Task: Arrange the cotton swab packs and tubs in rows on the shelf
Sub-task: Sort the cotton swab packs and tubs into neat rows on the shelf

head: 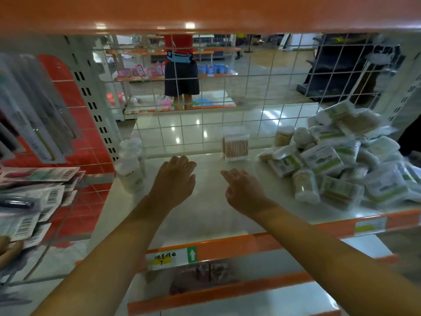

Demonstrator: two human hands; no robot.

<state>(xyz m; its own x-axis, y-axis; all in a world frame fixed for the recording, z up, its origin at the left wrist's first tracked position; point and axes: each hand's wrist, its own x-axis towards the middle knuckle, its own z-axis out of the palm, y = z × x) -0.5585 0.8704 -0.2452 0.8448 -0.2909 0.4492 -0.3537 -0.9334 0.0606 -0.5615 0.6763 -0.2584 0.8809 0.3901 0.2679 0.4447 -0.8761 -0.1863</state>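
Both my hands hover over the white shelf (205, 215), holding nothing. My left hand (174, 177) has its fingers stretched forward, palm down. My right hand (245, 189) has loosely curled fingers. A clear square tub of cotton swabs (235, 143) stands upright at the back, beyond my right hand. Two or three round tubs (131, 166) stand in a line at the shelf's left end. On the right lies a heap of cotton swab packs (337, 153) with round tubs (305, 185) mixed in, one lying on its side at the front.
A wire grid (250, 99) backs the shelf, and a person stands in the aisle behind it. An orange shelf (205, 12) hangs low overhead. Carded goods (29, 195) hang on the left. Orange price rails (227, 247) edge this shelf and the lower ones.
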